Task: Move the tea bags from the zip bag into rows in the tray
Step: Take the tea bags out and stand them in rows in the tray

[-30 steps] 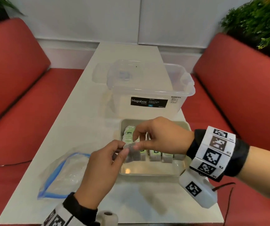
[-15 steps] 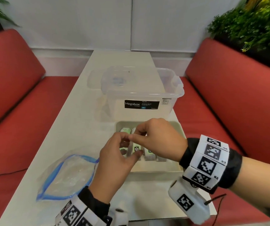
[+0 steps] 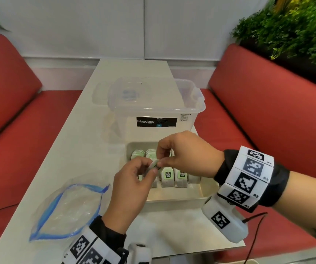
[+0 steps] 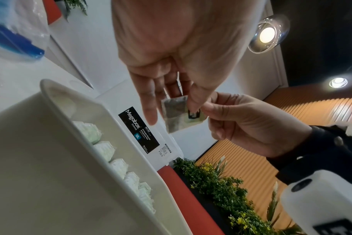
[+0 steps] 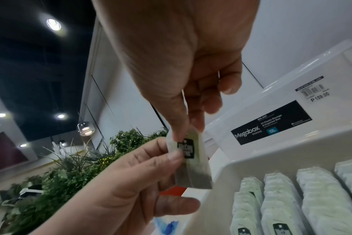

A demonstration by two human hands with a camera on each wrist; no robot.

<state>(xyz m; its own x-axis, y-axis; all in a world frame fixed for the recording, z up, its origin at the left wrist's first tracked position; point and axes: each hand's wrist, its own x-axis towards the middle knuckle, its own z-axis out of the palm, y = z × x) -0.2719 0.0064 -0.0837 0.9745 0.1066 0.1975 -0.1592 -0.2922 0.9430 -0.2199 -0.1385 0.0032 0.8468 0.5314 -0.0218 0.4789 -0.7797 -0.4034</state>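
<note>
A single tea bag (image 3: 154,165) with a green tag hangs above the left part of the cream tray (image 3: 172,199). My left hand (image 3: 150,168) pinches it from the near side, and my right hand (image 3: 161,161) pinches its top from the far side. The right wrist view shows the tea bag (image 5: 197,168) held by my right hand (image 5: 186,132) above and by the left thumb below. In the left wrist view the tea bag (image 4: 175,120) hangs under my left hand (image 4: 177,109). Several rows of tea bags (image 3: 167,177) stand in the tray. The blue-edged zip bag (image 3: 67,210) lies flat to the left.
A clear Megabox storage box (image 3: 157,111) stands right behind the tray. Red benches (image 3: 267,121) flank the narrow white table (image 3: 73,149), with plants (image 3: 296,31) at the back right. A dark cable (image 3: 254,235) hangs off the table's near right corner.
Both hands still pinch the same tea bag; they have drifted a little toward the tray's far left rows. The head view has shifted left and tilted.
</note>
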